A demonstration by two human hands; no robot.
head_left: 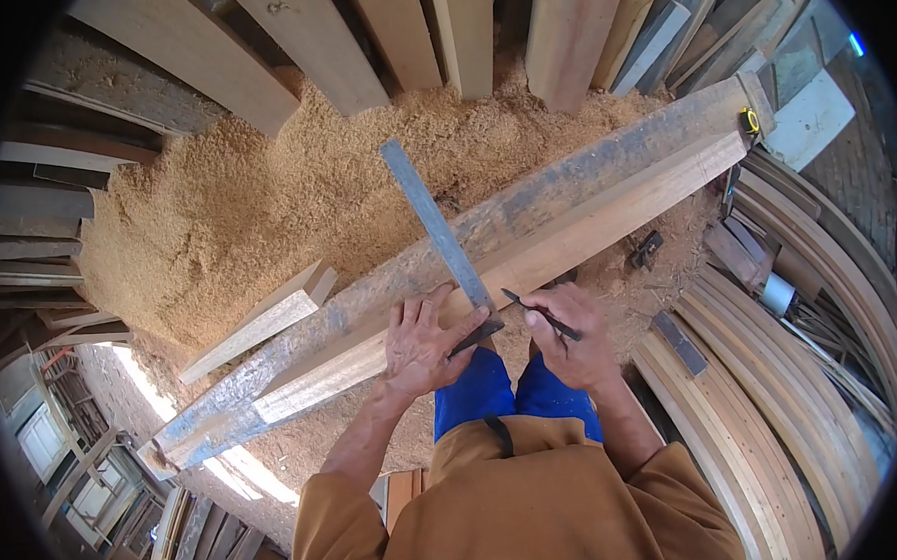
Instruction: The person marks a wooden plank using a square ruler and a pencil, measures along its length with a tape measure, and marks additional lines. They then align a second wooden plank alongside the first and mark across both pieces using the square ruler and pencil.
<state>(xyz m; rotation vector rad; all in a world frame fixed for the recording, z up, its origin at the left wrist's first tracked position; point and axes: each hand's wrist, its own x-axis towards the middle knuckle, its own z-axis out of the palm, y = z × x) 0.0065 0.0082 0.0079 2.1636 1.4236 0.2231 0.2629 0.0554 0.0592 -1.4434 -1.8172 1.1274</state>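
My left hand (423,343) presses a try square (427,209) against a long squared timber (606,228), with thumb and fingers closed about the square's dark stock. The square's metal blade crosses the timber and reaches out over the beam behind it. In my right hand (577,336) is a dark, pencil-like marking tool (553,319), pinched between thumb and fingers. Its pointed tip is just right of the square, close to the timber's near edge. Whether the tip touches the wood, I cannot tell.
The timber rests along a worn heavy beam (340,315). A yellow tape measure (749,121) sits at its right end. A short wood offcut (255,323) lies beyond the beam beside heaped sawdust (264,188). Stacked boards (753,367) stand at the right; upright planks line the back.
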